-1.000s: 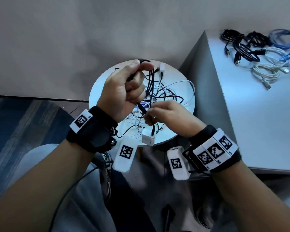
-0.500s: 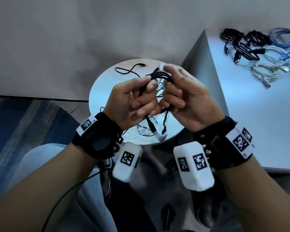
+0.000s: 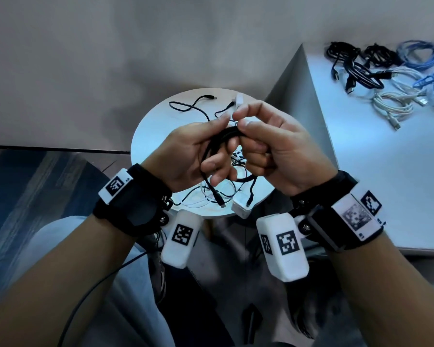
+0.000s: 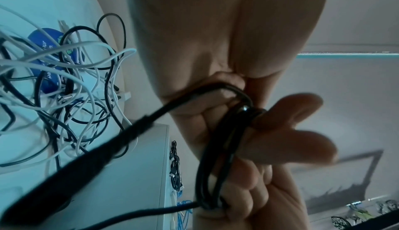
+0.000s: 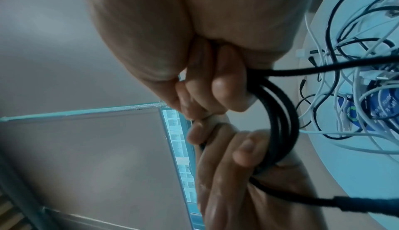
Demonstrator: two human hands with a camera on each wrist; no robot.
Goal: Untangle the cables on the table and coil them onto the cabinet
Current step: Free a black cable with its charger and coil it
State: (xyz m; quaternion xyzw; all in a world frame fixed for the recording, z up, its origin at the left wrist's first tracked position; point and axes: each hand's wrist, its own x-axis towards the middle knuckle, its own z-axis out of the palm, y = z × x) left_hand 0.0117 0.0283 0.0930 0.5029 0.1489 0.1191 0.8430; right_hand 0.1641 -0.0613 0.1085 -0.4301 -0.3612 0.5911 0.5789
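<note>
Both hands hold one black cable [image 3: 217,144] wound into a small coil above the round white table [image 3: 150,126]. My left hand [image 3: 198,149] curls round the coil's left side, thumb on top. My right hand [image 3: 266,144] grips the right side, thumb and forefinger pinching near the top. Two plug ends [image 3: 221,200] of the cable hang below the hands. The left wrist view shows the coil [image 4: 218,148] looped between the fingers; the right wrist view shows the coil [image 5: 278,119] too. A tangle of white and black cables [image 3: 226,189] lies on the table beneath, partly hidden by my hands.
The white cabinet [image 3: 386,171] stands at the right, with several coiled black, white and blue cables [image 3: 391,78] at its far end. A loose black cable [image 3: 191,106] lies at the table's back. A white charger block [image 3: 241,209] sits near the table's front edge.
My right hand rose from the tangle and joined the left hand on the black cable. The cable is now wound into a tighter coil between both hands.
</note>
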